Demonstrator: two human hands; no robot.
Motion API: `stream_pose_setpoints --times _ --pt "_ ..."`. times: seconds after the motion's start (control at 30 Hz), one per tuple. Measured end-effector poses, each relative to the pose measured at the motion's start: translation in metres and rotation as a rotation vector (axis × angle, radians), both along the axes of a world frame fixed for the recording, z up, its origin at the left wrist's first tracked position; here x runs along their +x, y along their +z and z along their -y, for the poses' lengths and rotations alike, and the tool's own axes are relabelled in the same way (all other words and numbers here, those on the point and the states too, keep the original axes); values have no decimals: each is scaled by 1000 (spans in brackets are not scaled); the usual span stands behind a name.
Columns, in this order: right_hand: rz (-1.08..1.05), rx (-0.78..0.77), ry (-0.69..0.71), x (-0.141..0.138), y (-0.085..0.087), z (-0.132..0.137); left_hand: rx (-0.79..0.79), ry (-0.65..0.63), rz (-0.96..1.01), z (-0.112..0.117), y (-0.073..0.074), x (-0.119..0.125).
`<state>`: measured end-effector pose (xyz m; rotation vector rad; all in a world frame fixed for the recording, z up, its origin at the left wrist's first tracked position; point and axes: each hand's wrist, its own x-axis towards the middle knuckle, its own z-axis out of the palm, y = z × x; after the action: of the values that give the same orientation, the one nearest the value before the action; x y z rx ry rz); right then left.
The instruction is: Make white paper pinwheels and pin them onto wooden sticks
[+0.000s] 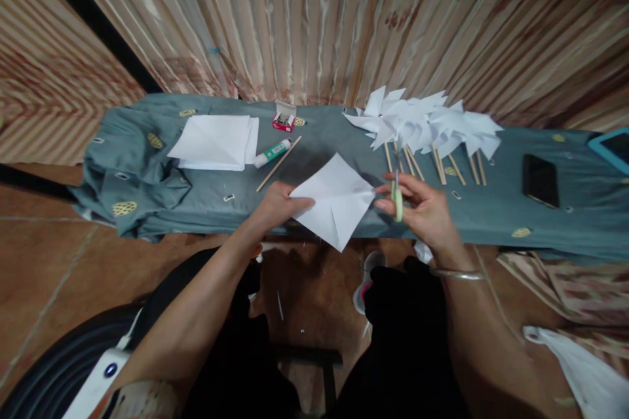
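My left hand point(279, 203) pinches the left corner of a creased white paper square point(337, 200), holding it over the front edge of the cloth-covered bench point(491, 209). My right hand point(422, 206) is closed on pale green scissors point(398, 200), whose blades meet the paper's right corner. Just behind my right hand lie several finished white paper pinwheels point(427, 124) on wooden sticks.
A stack of white paper sheets point(216, 141) lies at the left of the bench, with a green-capped glue stick point(272, 153), a wooden stick point(278, 163) and a small red box point(284, 119) beside it. A black phone point(540, 180) and a teal-cased tablet point(612, 147) lie at the right.
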<state>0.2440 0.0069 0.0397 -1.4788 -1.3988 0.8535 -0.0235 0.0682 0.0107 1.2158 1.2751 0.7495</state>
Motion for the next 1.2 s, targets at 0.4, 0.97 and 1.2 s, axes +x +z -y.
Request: stream_pose_setpoints --times 0.4,0.97,1.2 --pt "430 2 -34 0 0 -4 119 -241 -213 7 2 4" --pt "-192 6 -285 -19 -20 -29 -24 81 571 20 7 26" --pt "-255 -75 -228 -51 -23 -30 70 122 350 39 -2 51"
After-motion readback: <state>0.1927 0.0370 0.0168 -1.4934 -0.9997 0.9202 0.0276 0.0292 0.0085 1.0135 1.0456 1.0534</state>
